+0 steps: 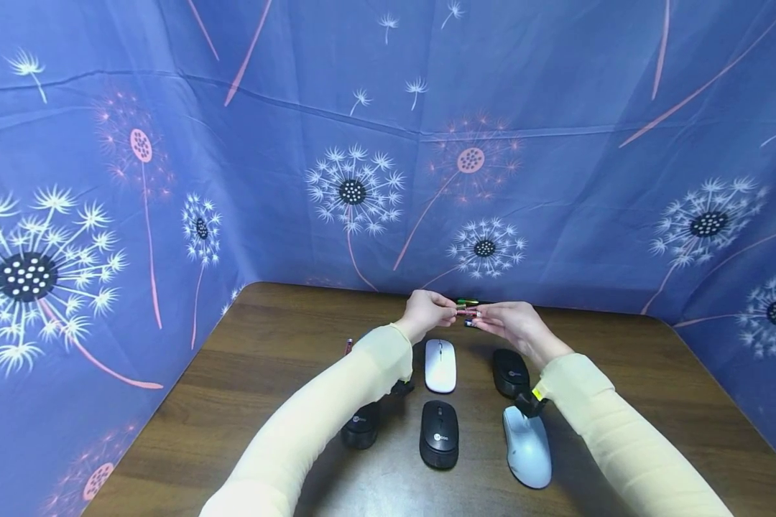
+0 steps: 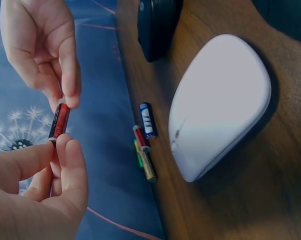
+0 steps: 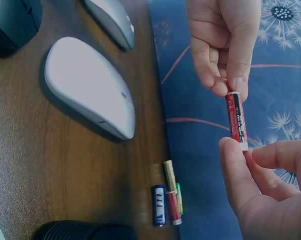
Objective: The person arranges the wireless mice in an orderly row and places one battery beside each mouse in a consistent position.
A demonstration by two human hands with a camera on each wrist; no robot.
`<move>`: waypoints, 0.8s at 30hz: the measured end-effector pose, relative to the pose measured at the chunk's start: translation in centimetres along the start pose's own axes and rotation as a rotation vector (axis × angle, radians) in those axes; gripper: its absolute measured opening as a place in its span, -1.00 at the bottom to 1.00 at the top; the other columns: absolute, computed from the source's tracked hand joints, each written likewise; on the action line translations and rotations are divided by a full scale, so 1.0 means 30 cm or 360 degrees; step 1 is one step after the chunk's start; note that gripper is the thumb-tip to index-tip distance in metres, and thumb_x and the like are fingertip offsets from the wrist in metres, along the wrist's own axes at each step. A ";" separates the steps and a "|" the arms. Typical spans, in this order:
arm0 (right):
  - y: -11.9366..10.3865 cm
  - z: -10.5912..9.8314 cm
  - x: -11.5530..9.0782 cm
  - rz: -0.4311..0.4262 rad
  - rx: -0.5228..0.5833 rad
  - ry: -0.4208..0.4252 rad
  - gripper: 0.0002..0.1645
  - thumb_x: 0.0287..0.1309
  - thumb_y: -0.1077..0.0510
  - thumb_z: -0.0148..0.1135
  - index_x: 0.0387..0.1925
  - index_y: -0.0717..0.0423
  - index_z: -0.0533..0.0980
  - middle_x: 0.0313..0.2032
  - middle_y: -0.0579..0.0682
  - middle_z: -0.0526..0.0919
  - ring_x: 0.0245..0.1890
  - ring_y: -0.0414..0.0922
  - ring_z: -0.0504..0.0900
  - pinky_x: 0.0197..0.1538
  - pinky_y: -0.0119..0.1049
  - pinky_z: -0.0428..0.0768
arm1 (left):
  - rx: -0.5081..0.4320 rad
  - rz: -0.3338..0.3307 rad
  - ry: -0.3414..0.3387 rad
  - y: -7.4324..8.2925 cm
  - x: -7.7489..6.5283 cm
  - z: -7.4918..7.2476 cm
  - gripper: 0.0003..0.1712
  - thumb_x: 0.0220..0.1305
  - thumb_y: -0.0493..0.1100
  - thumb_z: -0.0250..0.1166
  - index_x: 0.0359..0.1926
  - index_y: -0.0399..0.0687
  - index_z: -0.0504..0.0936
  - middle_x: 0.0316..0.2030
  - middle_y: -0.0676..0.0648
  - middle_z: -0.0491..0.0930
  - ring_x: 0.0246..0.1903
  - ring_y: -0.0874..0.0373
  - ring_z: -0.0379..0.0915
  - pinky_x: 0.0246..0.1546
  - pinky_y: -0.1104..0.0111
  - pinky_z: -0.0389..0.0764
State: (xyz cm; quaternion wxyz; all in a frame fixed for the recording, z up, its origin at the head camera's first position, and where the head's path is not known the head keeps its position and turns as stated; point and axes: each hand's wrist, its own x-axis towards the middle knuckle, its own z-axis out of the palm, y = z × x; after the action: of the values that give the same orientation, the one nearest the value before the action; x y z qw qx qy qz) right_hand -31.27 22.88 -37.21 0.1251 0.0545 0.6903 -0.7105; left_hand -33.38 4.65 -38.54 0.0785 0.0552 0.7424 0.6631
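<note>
Above the table's far edge, my left hand and my right hand face each other. Between them is one small red-and-black cylindrical battery. My left thumb and fingers pinch one end; those of my right hand pinch the other. Most of the battery's printed side shows in both wrist views. On the table below lie several loose batteries: a blue-and-white battery, another red battery, a gold battery and a green battery, grouped close together. A white mouse sits just nearer than the hands.
Black mice stand at centre front, under the right wrist and beside the left sleeve. A pale blue mouse is front right. A red-tipped object peeks out behind the left sleeve. Patterned blue cloth hangs behind the wooden table.
</note>
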 end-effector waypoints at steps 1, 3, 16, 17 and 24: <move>-0.005 0.002 -0.004 0.0001 -0.0006 -0.0005 -0.48 0.30 0.39 -0.06 0.22 0.61 0.16 -0.28 0.08 0.64 -0.29 -0.19 0.69 -0.02 -0.33 0.59 | -0.0002 0.0017 -0.0005 0.004 -0.005 -0.002 -0.85 0.13 -0.43 0.30 -0.26 -0.45 0.66 -0.32 -0.34 0.67 -0.54 0.20 0.58 -0.28 0.27 0.67; -0.014 0.004 -0.013 -0.0005 -0.0017 -0.0015 -0.47 0.31 0.39 -0.05 0.23 0.61 0.15 -0.30 0.06 0.64 -0.28 -0.19 0.68 0.00 -0.31 0.58 | -0.0020 0.0043 -0.0011 0.011 -0.013 -0.007 -0.86 0.12 -0.43 0.30 -0.27 -0.45 0.66 -0.35 -0.32 0.68 -0.55 0.20 0.57 -0.31 0.30 0.67; -0.054 0.037 -0.037 -0.0001 0.0068 -0.0061 -0.41 0.28 0.35 0.04 0.25 0.57 0.15 -0.32 0.03 0.68 -0.28 -0.19 0.70 -0.03 -0.37 0.59 | -0.0076 0.0150 -0.0064 0.061 -0.064 -0.071 -0.82 0.13 -0.42 0.30 -0.22 -0.49 0.63 -0.39 -0.30 0.67 -0.53 0.18 0.58 -0.30 0.26 0.68; -0.058 0.041 -0.039 -0.0003 0.0076 -0.0066 -0.41 0.28 0.36 0.04 0.26 0.56 0.14 -0.33 0.02 0.68 -0.28 -0.19 0.70 -0.03 -0.37 0.58 | -0.0054 0.0167 -0.0059 0.064 -0.067 -0.077 -0.82 0.13 -0.41 0.30 -0.23 -0.47 0.64 -0.40 -0.28 0.67 -0.53 0.19 0.58 -0.32 0.28 0.68; -0.069 0.075 -0.051 -0.0034 0.0176 -0.0120 -0.41 0.28 0.39 0.02 0.27 0.56 0.12 -0.27 0.05 0.67 -0.26 -0.19 0.70 0.01 -0.37 0.57 | 0.0173 0.0338 -0.0067 0.083 -0.096 -0.122 -0.89 0.15 -0.30 0.34 -0.32 -0.30 0.68 -0.45 -0.20 0.68 -0.49 0.14 0.62 -0.31 0.27 0.68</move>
State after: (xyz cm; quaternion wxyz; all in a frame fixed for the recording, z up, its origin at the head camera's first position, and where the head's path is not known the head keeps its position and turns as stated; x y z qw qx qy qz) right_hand -30.11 20.84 -34.73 0.1402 0.0272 0.6452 -0.7505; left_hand -31.31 0.82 -35.55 0.0202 0.1517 0.7654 0.6252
